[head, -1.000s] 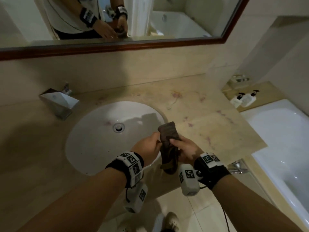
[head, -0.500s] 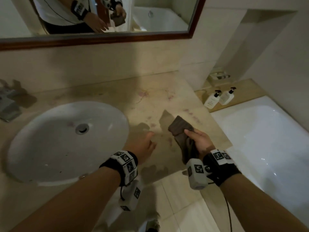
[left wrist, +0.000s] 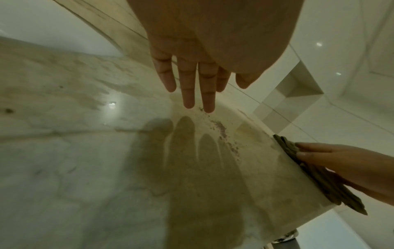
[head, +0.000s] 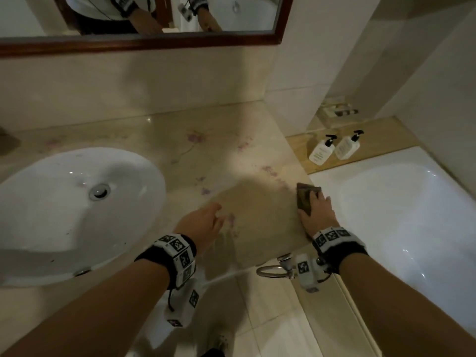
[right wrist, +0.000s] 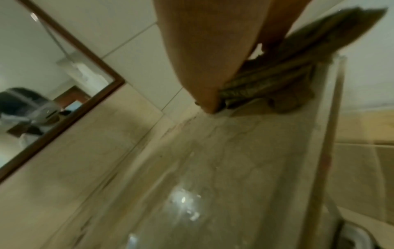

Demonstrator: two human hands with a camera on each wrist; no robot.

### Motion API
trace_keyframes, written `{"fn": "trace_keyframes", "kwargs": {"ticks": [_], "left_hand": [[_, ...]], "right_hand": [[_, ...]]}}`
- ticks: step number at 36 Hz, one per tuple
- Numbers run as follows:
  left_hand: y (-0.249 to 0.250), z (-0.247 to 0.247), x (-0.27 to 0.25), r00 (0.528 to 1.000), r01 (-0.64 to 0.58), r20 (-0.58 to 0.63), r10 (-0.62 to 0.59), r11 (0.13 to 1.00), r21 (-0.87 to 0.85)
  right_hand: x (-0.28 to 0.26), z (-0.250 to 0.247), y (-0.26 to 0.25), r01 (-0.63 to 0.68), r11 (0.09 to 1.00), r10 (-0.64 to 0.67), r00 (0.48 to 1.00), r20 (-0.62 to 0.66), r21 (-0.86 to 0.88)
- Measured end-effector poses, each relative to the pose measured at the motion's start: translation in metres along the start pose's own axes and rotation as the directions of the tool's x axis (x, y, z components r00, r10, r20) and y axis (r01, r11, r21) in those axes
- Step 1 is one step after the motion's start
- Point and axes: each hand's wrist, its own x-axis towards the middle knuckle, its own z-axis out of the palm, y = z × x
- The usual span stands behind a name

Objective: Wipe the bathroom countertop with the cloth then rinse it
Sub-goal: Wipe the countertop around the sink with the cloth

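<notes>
Cloth sits folded under my right hand, flat fingers pressing it onto the far right edge of the bench, with the bathtub just past my knuckles. In the left-wrist view part of it hangs over that edge. My left hand is spread and holds nothing; fingers straight, low over the bench nearer the sink. Whether the fingertips touch the stone I cannot tell.

I judge this to be the start of the wiping step, nothing rinsed yet. Purple stains are scattered ahead of and between my hands, some just off my left fingertips, others trailing toward the wall beyond my right hand.

To do this well, I should keep the palm flat so the whole fold bears down, not only the fingertips. Starting from this outer edge, I would draw the cloth inward toward my left hand and the sink, so loosened dirt is not pushed over toward the bathtub or floor. Overlapping strokes should cover the stained stretch, with firmer rubbing where marks cluster. My left hand would do better planted on the bench as a brace, clear of the stroke path. The folds look loose, so too light a press may let them slide apart.
</notes>
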Motion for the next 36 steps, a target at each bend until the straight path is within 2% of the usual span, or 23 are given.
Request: {"fn": "trace_keyframes", "kwargs": {"ticks": [3, 5, 7, 11, 13, 17, 21, 24, 28, 30, 32, 36], "left_hand": [[-0.008, 0.001, -0.001, 1.000, -0.001, 0.019, 0.001, 1.000, -0.004], [-0.014, 0.001, -0.001, 0.999, -0.001, 0.036, 0.001, 1.000, 0.003], [-0.021, 0.001, -0.002, 0.999, 0.007, 0.041, -0.007, 1.000, 0.003], [-0.034, 0.000, -0.006, 0.999, 0.021, 0.046, -0.021, 1.000, -0.003], [-0.040, -0.001, -0.009, 0.998, 0.027, 0.050, -0.027, 1.000, 0.007], [-0.044, -0.007, -0.013, 0.998, 0.028, 0.049, -0.028, 1.000, 0.009], [-0.045, -0.011, -0.015, 1.000, 0.013, -0.001, -0.013, 1.000, 0.026], [-0.046, -0.013, -0.017, 0.999, -0.004, -0.035, 0.007, 0.997, 0.076], [-0.050, -0.013, -0.022, 1.000, 0.005, -0.015, -0.003, 0.990, 0.142], [-0.054, -0.014, -0.025, 1.000, 0.002, -0.003, -0.002, 0.986, 0.166], [-0.059, -0.016, -0.028, 1.000, -0.001, 0.019, -0.002, 0.983, 0.182], [-0.065, -0.017, -0.031, 0.999, -0.013, 0.042, 0.005, 0.979, 0.204]], "right_hand": [[0.002, 0.004, 0.000, 0.130, 0.987, -0.140, 0.984, -0.110, -0.094], [0.004, 0.008, 0.007, 0.194, 0.977, -0.201, 0.976, -0.086, -0.088], [0.005, 0.012, 0.010, 0.204, 0.977, -0.207, 0.977, -0.056, -0.055], [0.004, 0.026, 0.000, 0.164, 0.986, -0.165, 0.978, -0.126, -0.016], [-0.001, 0.031, -0.013, 0.152, 0.988, -0.149, 0.982, -0.116, 0.017], [-0.021, 0.043, -0.048, 0.234, 0.972, -0.227, 0.964, -0.136, 0.032], [-0.049, 0.055, -0.093, 0.328, 0.943, -0.325, 0.944, -0.057, 0.052], [-0.066, 0.064, -0.134, 0.421, 0.907, -0.421, 0.905, 0.054, 0.007], [-0.080, 0.072, -0.174, 0.491, 0.868, -0.496, 0.865, 0.078, 0.075], [-0.084, 0.069, -0.179, 0.470, 0.855, -0.490, 0.871, 0.040, 0.221], [-0.087, 0.061, -0.172, 0.396, 0.829, -0.432, 0.902, 0.002, 0.395], [-0.073, 0.034, -0.142, 0.286, 0.822, -0.250, 0.958, -0.139, 0.492]]}}
